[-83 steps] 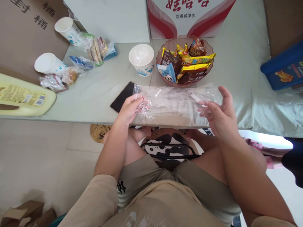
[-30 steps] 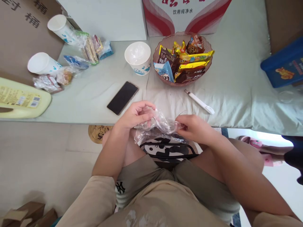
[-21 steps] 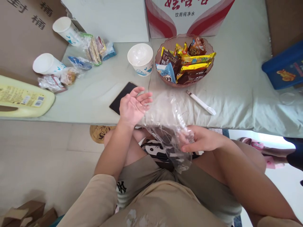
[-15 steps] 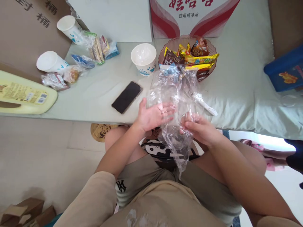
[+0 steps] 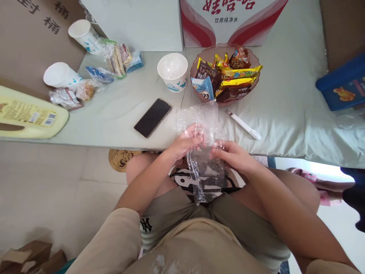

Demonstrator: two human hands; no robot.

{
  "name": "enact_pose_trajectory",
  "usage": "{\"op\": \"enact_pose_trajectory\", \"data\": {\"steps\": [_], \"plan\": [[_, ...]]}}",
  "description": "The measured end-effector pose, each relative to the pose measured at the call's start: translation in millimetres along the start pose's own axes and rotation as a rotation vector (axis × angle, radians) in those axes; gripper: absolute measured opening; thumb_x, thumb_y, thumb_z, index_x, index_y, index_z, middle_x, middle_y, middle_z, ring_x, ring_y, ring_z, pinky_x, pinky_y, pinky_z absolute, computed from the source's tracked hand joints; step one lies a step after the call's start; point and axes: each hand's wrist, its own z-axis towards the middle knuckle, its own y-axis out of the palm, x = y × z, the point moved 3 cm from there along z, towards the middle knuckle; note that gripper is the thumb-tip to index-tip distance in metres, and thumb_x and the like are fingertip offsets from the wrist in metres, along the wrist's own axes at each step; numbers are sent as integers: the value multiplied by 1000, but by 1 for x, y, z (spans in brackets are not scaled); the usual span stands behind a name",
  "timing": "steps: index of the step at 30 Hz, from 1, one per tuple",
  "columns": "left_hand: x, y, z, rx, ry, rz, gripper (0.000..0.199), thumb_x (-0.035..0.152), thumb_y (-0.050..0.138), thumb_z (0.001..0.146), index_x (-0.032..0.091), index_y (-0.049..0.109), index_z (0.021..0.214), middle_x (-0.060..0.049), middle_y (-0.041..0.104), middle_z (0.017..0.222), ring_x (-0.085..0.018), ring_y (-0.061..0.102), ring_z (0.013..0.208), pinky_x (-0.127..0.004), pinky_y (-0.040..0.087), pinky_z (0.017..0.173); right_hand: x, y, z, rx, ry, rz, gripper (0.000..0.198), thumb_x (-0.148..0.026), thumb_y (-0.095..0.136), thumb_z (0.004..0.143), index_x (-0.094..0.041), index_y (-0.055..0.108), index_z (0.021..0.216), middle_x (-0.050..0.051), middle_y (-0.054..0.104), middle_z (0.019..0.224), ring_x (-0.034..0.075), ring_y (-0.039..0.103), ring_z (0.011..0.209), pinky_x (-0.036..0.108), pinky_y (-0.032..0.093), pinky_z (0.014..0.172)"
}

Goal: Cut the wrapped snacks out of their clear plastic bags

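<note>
The left hand (image 5: 186, 144) and right hand (image 5: 232, 154) pinched the clear bag (image 5: 207, 169) between them, its long way pointing to the lap (image 5: 171, 209)

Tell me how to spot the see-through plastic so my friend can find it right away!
Find the big pale green cloth, then look at the middle of its near edge. There, the person's left hand and right hand hold the crinkly plastic, part of it hanging past that edge. Unlike the black phone and slim white tool nearby, you can see right through it.
</note>
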Motion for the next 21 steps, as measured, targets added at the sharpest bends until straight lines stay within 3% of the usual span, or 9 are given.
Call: {"op": "enact_pose_trajectory", "data": {"steps": [3,6,9,12,15,17,21], "plan": [[6,1,-6,-26,-14,89,65,44,90,69,21,55,119,2,70,88,-6,59,56,-21,37,51,-1,-15,-2,163,-107,-20,42,-47,79,79,-25,61,110,2,67,95,17,64,79,33,54,70],[9,4,-14,-182,-109,139,65,45,88,73,21,49,119,-1,74,90,-3,51,47,-22,38,50,-2,-31,-5,321,-200,31,60,-45,80,79,-33,50,130,4,64,118,19,69,92,36,59,79],[9,6,-21,-322,-212,196,65,43,87,75,22,45,121,-5,76,95,-4,52,47,-23,40,50,-5,-34,-8,284,-214,22,68,-45,80,79,-37,47,138,6,61,132,19,71,92,38,61,80],[10,6,-23,-320,-262,252,66,39,86,75,22,44,123,-5,76,97,-4,52,49,-23,41,51,-7,-31,-8,225,-199,-40,55,-45,81,78,-32,59,126,8,61,137,17,70,85,35,60,73],[12,5,-23,-237,-281,337,70,35,85,73,21,45,129,-6,75,99,-7,54,53,-25,43,54,-10,-28,-7,241,-215,-141,29,-46,80,78,-23,68,92,10,68,126,22,70,100,34,59,76],[15,5,-23,-202,-279,398,73,33,84,71,19,46,133,-8,75,101,-9,57,58,-26,44,57,-10,-28,-5,286,-197,-169,28,-46,79,78,-21,67,79,11,71,120,24,69,105,34,58,81],[21,6,-24,-168,-203,501,66,31,82,70,19,51,127,-7,76,100,-11,60,67,-26,46,65,-10,-31,-4,426,-116,22,30,-44,79,75,-21,62,77,7,74,111,14,69,77,32,59,74]]}}
